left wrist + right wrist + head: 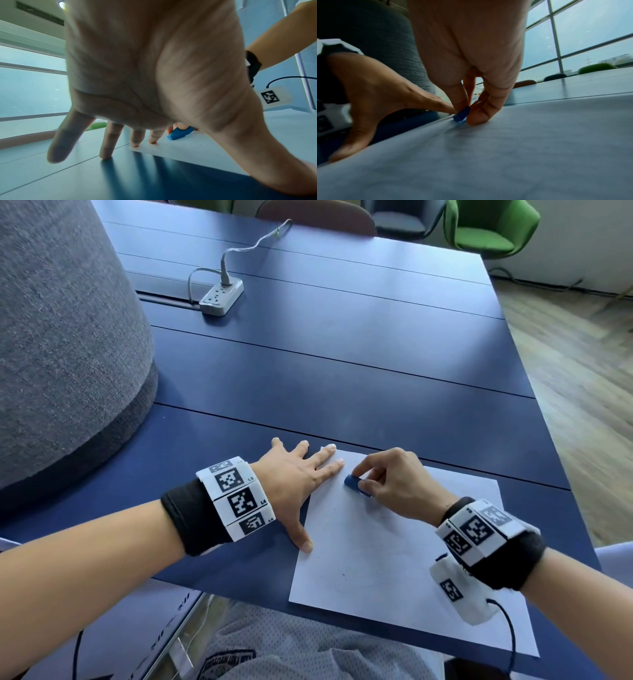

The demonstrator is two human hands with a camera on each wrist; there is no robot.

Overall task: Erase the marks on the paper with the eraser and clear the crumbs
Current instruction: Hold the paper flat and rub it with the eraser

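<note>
A white sheet of paper (387,553) lies on the blue table (342,364) near its front edge. My right hand (390,477) pinches a small blue eraser (356,484) between thumb and fingers, its lower end touching the paper near the far left corner. The same eraser (462,113) shows in the right wrist view, and the eraser (180,133) lies behind the palm in the left wrist view. My left hand (301,474) lies flat with spread fingers, two fingertips and the thumb pressing the paper's left edge. A few tiny dark specks (343,575) lie on the sheet.
A grey fabric-covered column (61,344) stands on the left. A white power strip (222,296) with a cable lies at the far middle of the table. Green and dark chairs (489,227) stand beyond the far edge. Wooden floor (582,371) is on the right.
</note>
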